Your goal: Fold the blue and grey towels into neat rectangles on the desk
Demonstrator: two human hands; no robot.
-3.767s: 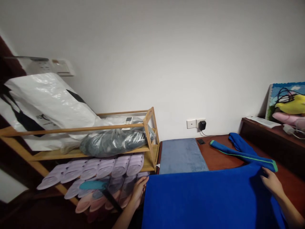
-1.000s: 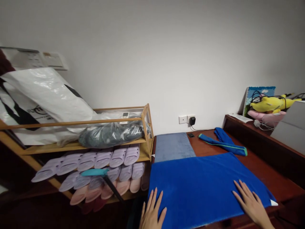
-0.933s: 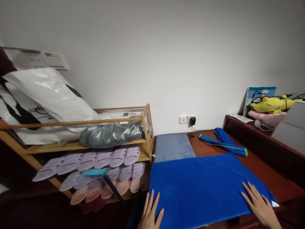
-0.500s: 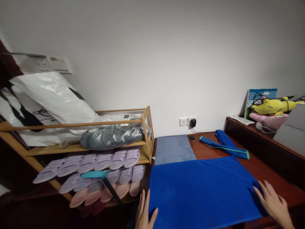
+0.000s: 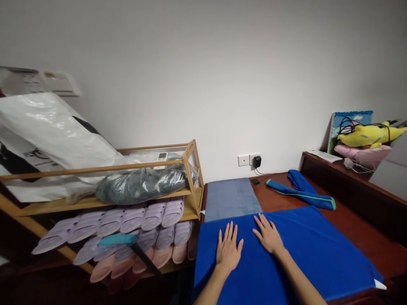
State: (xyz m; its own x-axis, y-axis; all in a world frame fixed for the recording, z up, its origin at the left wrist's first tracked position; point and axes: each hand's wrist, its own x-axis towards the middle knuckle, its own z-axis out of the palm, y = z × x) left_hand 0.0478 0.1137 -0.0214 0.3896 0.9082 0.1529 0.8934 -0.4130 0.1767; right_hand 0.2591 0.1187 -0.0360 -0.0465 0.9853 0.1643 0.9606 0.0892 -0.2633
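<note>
A bright blue cloth lies spread over the dark red wooden surface, with a white tag at its near right corner. My left hand rests flat on it toward the far left, fingers spread. Beside it, my right hand also lies palm down on the cloth, fingers apart. Past the far edge of the cloth is a grey-blue cushion or folded cloth, partly covered by it. A blue strip with green edging lies bent at the back right.
To the left stands a wooden shoe rack with several slippers, a plastic-wrapped dark bundle and a white bag. A black plug sits in the wall socket. On the raised right ledge is a yellow plush toy.
Both hands have moved from the cloth's side edges inward and forward onto its far left part. The cloth's near right corner now lies flatter and shows the white tag.
</note>
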